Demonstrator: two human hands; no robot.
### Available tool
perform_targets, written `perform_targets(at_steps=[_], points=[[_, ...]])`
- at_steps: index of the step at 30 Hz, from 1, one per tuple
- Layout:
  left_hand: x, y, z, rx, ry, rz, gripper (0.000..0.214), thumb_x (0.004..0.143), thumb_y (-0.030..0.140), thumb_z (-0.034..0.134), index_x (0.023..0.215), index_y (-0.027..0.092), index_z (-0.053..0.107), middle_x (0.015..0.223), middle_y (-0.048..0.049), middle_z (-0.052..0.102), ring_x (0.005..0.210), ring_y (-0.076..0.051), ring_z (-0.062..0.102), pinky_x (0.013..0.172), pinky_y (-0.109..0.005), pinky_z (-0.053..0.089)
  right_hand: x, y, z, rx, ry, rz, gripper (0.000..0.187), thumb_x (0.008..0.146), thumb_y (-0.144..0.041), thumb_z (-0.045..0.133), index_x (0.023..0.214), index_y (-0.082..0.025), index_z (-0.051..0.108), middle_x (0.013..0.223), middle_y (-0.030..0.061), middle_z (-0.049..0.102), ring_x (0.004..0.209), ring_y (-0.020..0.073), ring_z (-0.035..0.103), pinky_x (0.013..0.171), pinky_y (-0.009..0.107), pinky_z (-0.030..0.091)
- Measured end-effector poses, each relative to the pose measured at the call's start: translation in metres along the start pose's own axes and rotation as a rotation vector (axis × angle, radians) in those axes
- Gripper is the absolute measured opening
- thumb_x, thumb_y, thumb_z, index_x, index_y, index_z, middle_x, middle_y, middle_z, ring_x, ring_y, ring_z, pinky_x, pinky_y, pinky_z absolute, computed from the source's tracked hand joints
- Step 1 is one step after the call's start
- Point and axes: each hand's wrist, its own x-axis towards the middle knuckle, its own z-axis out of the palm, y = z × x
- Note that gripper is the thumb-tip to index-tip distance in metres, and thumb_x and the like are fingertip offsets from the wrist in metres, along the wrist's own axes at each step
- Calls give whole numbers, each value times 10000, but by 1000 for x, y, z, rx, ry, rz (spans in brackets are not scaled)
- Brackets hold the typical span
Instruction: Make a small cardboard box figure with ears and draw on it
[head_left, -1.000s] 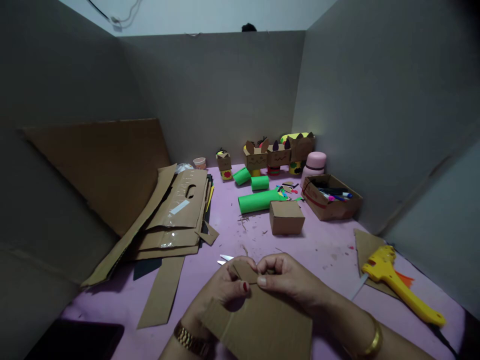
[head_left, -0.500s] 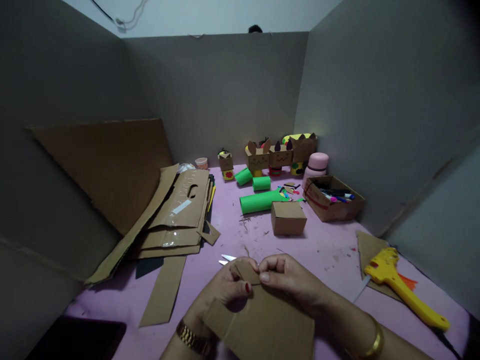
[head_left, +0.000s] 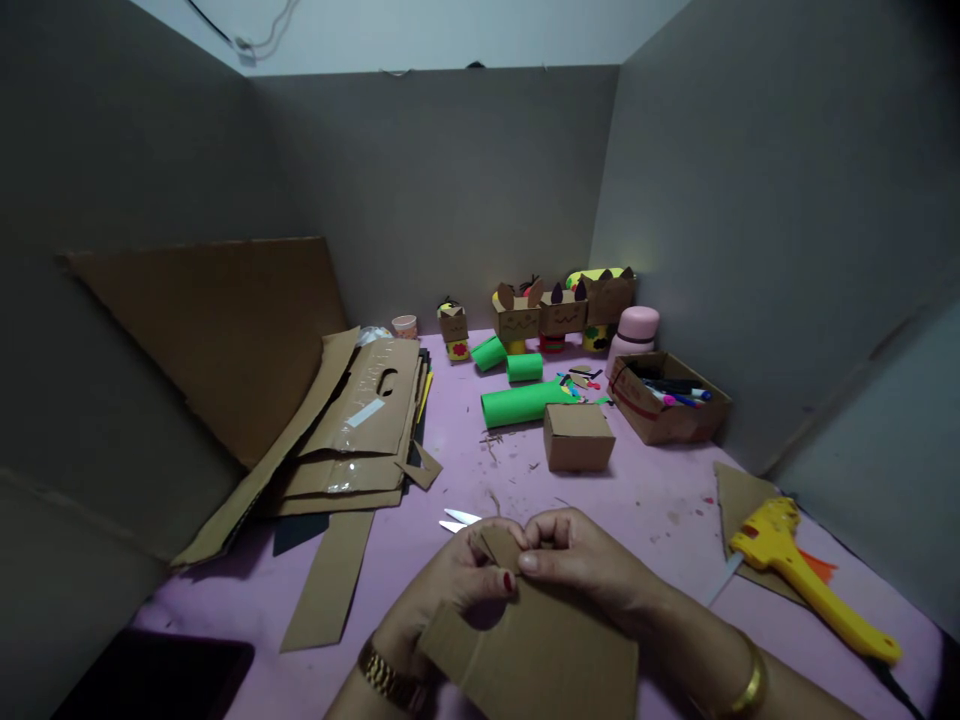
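Both hands meet low in the middle of the view over a flat brown cardboard piece (head_left: 547, 650). My left hand (head_left: 457, 585) pinches its upper edge, thumb pressed on the board, a watch on the wrist. My right hand (head_left: 581, 560) grips the same top edge from the right, fingers curled over it, a gold bangle on the wrist. The tips of a pair of scissors (head_left: 456, 519) show on the pink table (head_left: 660, 500) just beyond my left hand.
A small closed cardboard box (head_left: 578, 437), green paper tubes (head_left: 521, 402) and cardboard figures (head_left: 559, 315) stand further back. A box of markers (head_left: 667, 398) and a pink bottle (head_left: 634, 333) are right. A yellow glue gun (head_left: 802, 575) lies right. Cardboard sheets (head_left: 352, 430) are stacked left.
My hands and the cardboard piece stay almost where they were; the fingers have shifted slightly along the top edge. The view has drifted a little.
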Motion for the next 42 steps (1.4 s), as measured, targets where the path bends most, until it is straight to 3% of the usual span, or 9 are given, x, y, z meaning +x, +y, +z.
perform_targets(at_steps=[12, 15, 19, 21, 24, 26, 30, 36, 42], points=[[1, 2, 0, 26, 54, 8, 483, 520, 312, 904, 950, 191, 719, 778, -15, 690, 658, -145, 604, 609, -235, 409, -2, -2, 1, -25, 10, -62, 438, 579, -497, 818, 671, -158, 556, 639, -28, 583, 537, 87, 468, 532, 223, 338], [0, 8, 0, -61, 149, 81, 599, 533, 406, 887, 1065, 209, 697, 783, -18, 700, 636, -120, 603, 602, -211, 427, -2, -5, 1, -98, 56, -113, 415, 621, -507, 786, 672, -160, 565, 633, -28, 572, 546, 92, 458, 518, 217, 327], [-2, 22, 5, -138, 336, 170, 459, 729, 574, 685, 947, 171, 725, 742, -30, 675, 636, -110, 590, 653, -214, 459, -3, -10, 4, -213, 154, -196, 364, 661, -479, 746, 644, -167, 559, 602, -35, 539, 545, 99, 441, 513, 223, 320], [-5, 29, 7, 9, 455, 260, 455, 757, 588, 644, 915, 171, 731, 774, -42, 679, 712, -152, 608, 705, -253, 474, -3, -11, 4, -278, 197, -231, 331, 676, -451, 731, 624, -171, 562, 581, -40, 519, 544, 103, 434, 514, 228, 318], [-10, 36, 11, 464, 698, 438, 342, 737, 506, 706, 901, 209, 748, 916, -59, 705, 933, -233, 607, 848, -300, 441, -2, -10, 4, -320, 236, -254, 282, 704, -413, 705, 631, -176, 572, 574, -40, 518, 549, 110, 439, 520, 234, 325], [-12, 38, 15, 751, 762, 506, 238, 733, 416, 735, 891, 239, 761, 1004, -62, 704, 1044, -271, 576, 930, -322, 393, -1, -9, 4, -328, 247, -276, 260, 717, -394, 691, 637, -179, 571, 582, -38, 518, 555, 112, 441, 521, 235, 325], [-15, 37, 19, 954, 677, 435, 264, 720, 332, 746, 975, 267, 758, 1037, -73, 711, 1041, -295, 588, 939, -362, 398, 0, -8, 5, -368, 226, -295, 253, 720, -387, 670, 622, -183, 557, 598, -26, 521, 569, 121, 454, 528, 246, 334], [-15, 38, 18, 762, 544, 183, 257, 683, 283, 760, 926, 197, 762, 854, -73, 721, 774, -232, 626, 681, -297, 472, 0, -4, 6, -449, 158, -284, 193, 746, -342, 638, 664, -171, 604, 633, -6, 568, 598, 133, 481, 557, 261, 350], [-15, 38, 23, 599, 369, 96, 147, 705, 292, 735, 703, 147, 709, 629, -6, 626, 587, -134, 523, 560, -234, 387, 0, -2, 6, -487, 172, -266, 253, 749, -397, 661, 664, -161, 628, 635, 4, 590, 616, 141, 499, 561, 256, 361]])
